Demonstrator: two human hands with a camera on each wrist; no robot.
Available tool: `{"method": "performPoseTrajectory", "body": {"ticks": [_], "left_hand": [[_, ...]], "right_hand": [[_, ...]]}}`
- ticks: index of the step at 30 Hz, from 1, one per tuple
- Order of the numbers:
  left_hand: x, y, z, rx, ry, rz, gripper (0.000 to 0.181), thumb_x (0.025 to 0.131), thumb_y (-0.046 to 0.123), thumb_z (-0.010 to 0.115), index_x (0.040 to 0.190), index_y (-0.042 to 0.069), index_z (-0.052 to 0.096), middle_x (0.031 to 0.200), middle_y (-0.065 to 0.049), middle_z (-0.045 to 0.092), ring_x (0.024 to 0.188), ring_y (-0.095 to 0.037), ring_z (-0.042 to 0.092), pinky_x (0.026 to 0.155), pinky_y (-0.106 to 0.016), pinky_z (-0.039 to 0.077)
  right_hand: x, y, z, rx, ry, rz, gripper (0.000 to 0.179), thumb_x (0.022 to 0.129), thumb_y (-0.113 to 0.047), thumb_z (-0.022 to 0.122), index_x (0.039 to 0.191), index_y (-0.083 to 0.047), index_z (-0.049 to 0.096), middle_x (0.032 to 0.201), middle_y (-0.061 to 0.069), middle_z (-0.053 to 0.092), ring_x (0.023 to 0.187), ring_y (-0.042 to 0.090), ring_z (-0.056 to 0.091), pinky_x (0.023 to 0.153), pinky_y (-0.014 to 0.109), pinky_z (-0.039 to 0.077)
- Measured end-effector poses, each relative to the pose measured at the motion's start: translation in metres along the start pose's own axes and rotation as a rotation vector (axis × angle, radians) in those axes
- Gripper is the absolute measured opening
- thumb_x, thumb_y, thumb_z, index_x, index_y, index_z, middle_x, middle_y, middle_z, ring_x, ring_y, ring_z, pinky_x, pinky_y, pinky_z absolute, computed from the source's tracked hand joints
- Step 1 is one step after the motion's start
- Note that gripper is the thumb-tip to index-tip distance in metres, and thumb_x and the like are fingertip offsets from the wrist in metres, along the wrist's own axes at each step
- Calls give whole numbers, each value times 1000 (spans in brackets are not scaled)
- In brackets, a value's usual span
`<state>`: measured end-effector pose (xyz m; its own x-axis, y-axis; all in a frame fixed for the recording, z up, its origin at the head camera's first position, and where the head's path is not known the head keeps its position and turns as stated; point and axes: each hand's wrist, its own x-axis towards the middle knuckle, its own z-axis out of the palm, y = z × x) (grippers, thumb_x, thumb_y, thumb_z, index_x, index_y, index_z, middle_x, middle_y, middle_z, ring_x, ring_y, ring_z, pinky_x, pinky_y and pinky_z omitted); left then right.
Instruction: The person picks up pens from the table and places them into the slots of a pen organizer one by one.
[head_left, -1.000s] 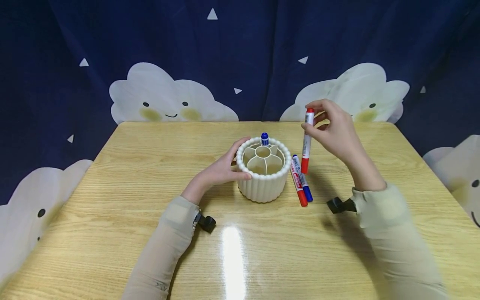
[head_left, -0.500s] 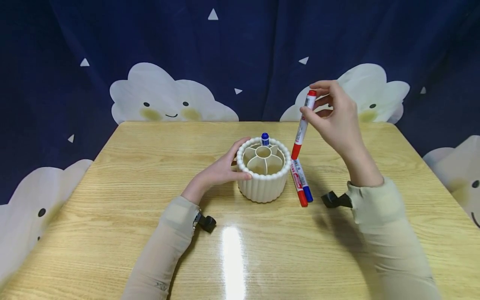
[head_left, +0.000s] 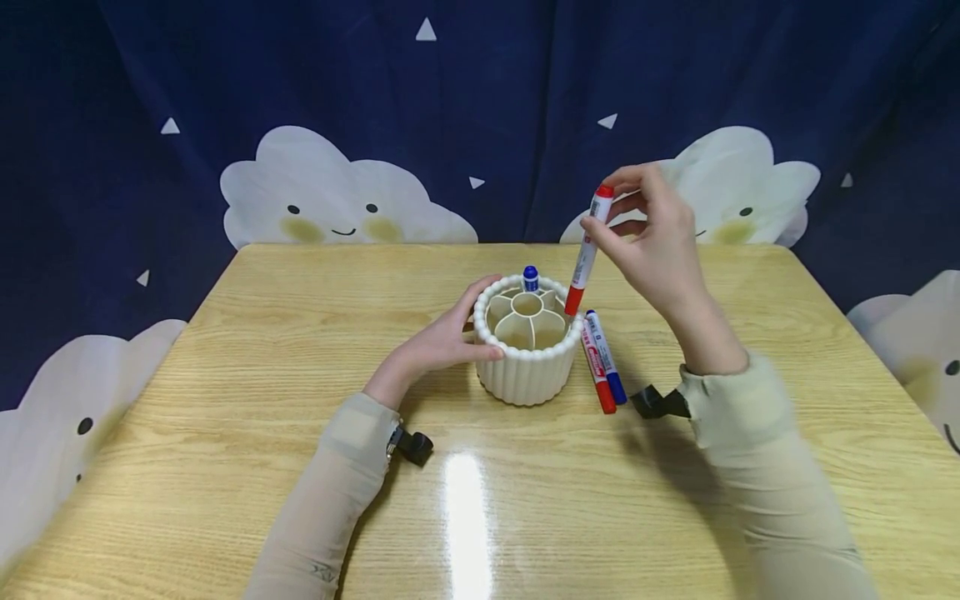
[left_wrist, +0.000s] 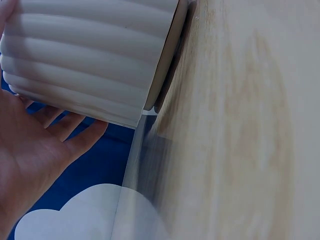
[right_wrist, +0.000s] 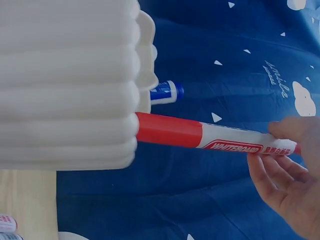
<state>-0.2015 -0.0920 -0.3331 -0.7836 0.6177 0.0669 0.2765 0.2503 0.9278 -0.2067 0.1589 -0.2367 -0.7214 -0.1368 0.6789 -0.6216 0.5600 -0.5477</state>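
Note:
A cream fluted pen holder [head_left: 525, 379] with petal-shaped compartments stands upright on the table. My left hand [head_left: 444, 340] holds its left side, thumb in front and fingers round the back; the left wrist view shows the fingers against the ribbed wall. Between thumb and fingertips, my right hand [head_left: 660, 246] pinches a red-and-white whiteboard marker [head_left: 585, 254] near its upper end. The marker tilts, red cap [right_wrist: 170, 130] down, at the holder's right rim; in the right wrist view the rim hides the cap's tip. A blue marker [head_left: 530, 278] stands in a back compartment.
Right of the holder, a red marker [head_left: 604, 393] and a blue marker [head_left: 616, 387] lie side by side on the wooden table [head_left: 285, 367]. Behind the table hangs a dark blue curtain [head_left: 502, 92] with cloud prints.
My right hand has raised the red marker and carried it left, from above the lying markers to the holder's right rim. The marker has tilted. My left hand and the holder have stayed put.

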Motion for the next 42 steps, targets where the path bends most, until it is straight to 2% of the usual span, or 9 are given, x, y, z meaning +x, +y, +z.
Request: {"method": "performPoseTrajectory", "body": {"ticks": [5,11,17,28,34,38,42], "left_hand": [[1,0,0,-5,-2,-6,96,76,14,73,146,21,8,147,-5,21,131,-23,29,105,-41,30],[1,1,-1,-9,-4,-10,96,76,16,73,146,26,8,148,-3,20,131,-22,29,105,-40,31],[3,2,-1,-10,-3,-4,96,76,17,74,146,26,8,148,-3,20,132,-20,29,105,-39,30],[1,2,1,-9,4,-15,95,76,12,72,146,23,8,148,-4,21,131,-22,30,105,-39,30],[0,1,2,-26,5,-11,96,76,13,73,146,22,8,147,-5,22,131,-23,30,105,-42,30],[0,-2,1,-37,3,-6,97,75,17,75,146,22,9,147,-5,23,131,-24,31,104,-42,31],[6,-15,1,-34,5,0,98,74,19,75,146,27,9,147,-1,23,130,-23,31,104,-42,32]], "right_hand": [[-4,1,7,-6,-4,-47,38,78,-10,70,110,1,51,102,8,55,81,3,54,67,9,48],[-9,1,13,-19,8,-91,34,78,-10,70,106,2,53,98,12,53,82,9,56,66,8,47],[-13,3,21,-7,-4,-122,31,78,-8,70,102,3,53,94,13,52,80,13,57,65,9,48],[-27,10,34,21,-31,-130,29,77,-8,70,98,2,54,93,10,52,80,12,57,63,15,51],[-33,13,40,38,-43,-149,27,75,-6,71,95,2,54,91,9,53,77,12,58,62,25,54],[-36,15,43,62,-52,-173,25,75,-3,71,94,2,56,90,10,55,75,14,60,61,25,54],[-39,17,46,63,-67,-176,25,74,-3,72,93,1,56,89,10,55,74,15,60,61,23,53]]}}
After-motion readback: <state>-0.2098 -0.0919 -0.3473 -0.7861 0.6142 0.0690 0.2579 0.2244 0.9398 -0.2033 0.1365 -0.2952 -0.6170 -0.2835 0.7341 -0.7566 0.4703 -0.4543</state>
